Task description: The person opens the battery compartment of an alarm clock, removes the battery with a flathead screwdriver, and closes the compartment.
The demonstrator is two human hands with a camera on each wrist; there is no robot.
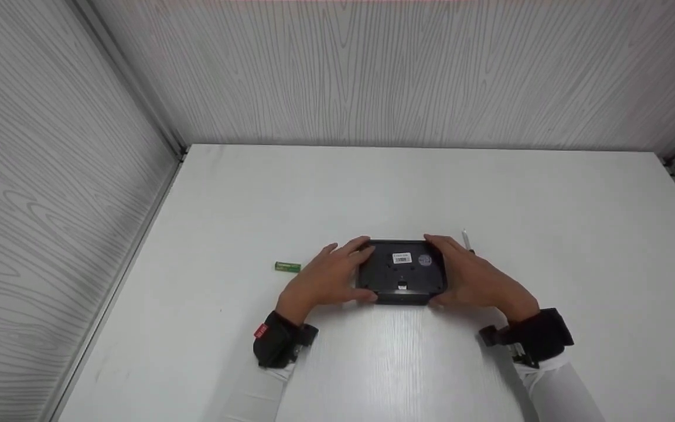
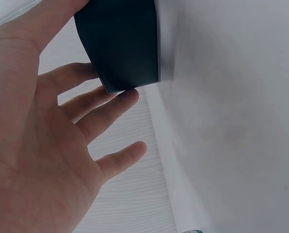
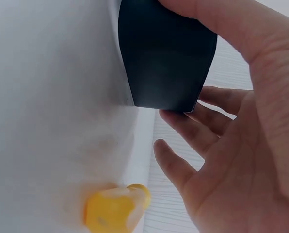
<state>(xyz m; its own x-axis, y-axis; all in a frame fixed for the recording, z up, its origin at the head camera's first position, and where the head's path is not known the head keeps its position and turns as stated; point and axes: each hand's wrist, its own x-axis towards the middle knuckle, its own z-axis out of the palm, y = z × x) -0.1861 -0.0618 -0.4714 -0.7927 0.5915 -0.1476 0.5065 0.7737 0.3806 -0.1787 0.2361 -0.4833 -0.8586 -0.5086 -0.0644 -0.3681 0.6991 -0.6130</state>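
A black rectangular device [image 1: 402, 275] lies on the white table, its upper face bearing a white label and a round grey mark. My left hand [image 1: 333, 275] grips its left end, thumb at the near edge and fingertips at the far edge. At the opposite end my right hand [image 1: 475, 275] holds it the same way. Both wrist views show the device's dark side [image 2: 122, 46] between thumb and fingers, while the little fingers stand away from it.
A green battery [image 1: 287, 267] lies left of my left hand. Beyond my right hand a thin pale shaft [image 1: 467, 240] shows, partly hidden. In the right wrist view a yellow and clear object [image 3: 113, 209] rests on the table. Wood-grain panels [image 1: 343, 76] border the table.
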